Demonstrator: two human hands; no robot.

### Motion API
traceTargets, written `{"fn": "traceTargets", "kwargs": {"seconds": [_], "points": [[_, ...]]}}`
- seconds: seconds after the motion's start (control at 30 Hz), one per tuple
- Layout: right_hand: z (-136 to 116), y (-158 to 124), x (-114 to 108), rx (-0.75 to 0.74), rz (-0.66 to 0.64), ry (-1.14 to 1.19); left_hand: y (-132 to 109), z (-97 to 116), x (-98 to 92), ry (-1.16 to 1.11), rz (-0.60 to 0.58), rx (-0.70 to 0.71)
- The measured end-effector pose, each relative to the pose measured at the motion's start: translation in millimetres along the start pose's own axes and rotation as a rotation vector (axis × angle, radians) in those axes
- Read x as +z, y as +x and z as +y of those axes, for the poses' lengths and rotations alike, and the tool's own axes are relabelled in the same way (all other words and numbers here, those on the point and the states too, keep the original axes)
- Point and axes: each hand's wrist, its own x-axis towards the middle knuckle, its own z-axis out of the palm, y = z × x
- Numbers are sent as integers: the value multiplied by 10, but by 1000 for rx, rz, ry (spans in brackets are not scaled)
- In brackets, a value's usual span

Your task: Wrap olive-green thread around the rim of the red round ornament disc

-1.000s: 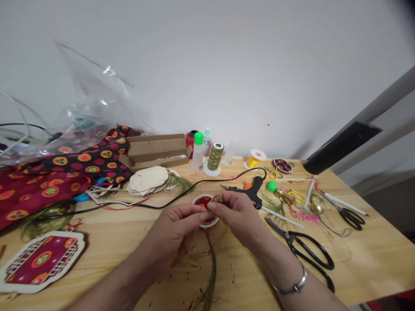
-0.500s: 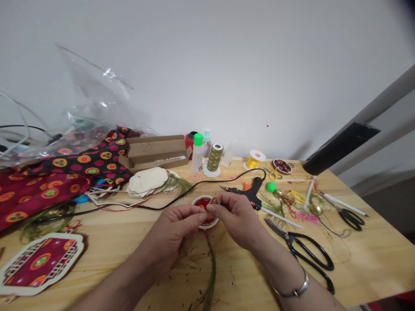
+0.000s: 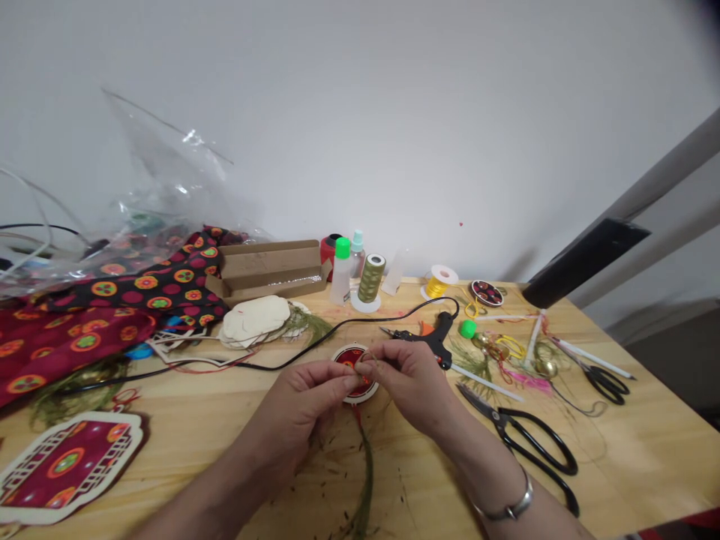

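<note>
A small round ornament (image 3: 349,354) with a red patterned centre and a pale rim lies on the table, partly covered by my fingers. Over it, my left hand (image 3: 309,397) and my right hand (image 3: 413,379) meet fingertip to fingertip, both closed in a pinch. A thin olive thread (image 3: 367,355) curves up in a small loop between them. How it runs inside the fingers is hidden. From the ornament's lower edge a red cord leads to a green tassel (image 3: 365,472), which trails toward me.
A glue gun (image 3: 430,337) with its black cable lies just beyond my right hand, and large scissors (image 3: 523,431) rest beside that forearm. Bottles, a thread cone (image 3: 372,277) and a cardboard box (image 3: 270,270) line the wall. Patterned fabric (image 3: 73,322) and a framed ornament (image 3: 70,465) occupy the left.
The view has shifted slightly. Both hands keep their pinch over the round ornament, with only small finger movement at the thread loop.
</note>
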Motion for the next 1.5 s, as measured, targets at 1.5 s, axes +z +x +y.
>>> {"fn": "traceTargets", "kwargs": {"seconds": [1.5], "points": [[35, 17, 23, -19, 40, 6, 5, -50, 18, 594, -21, 427]]}}
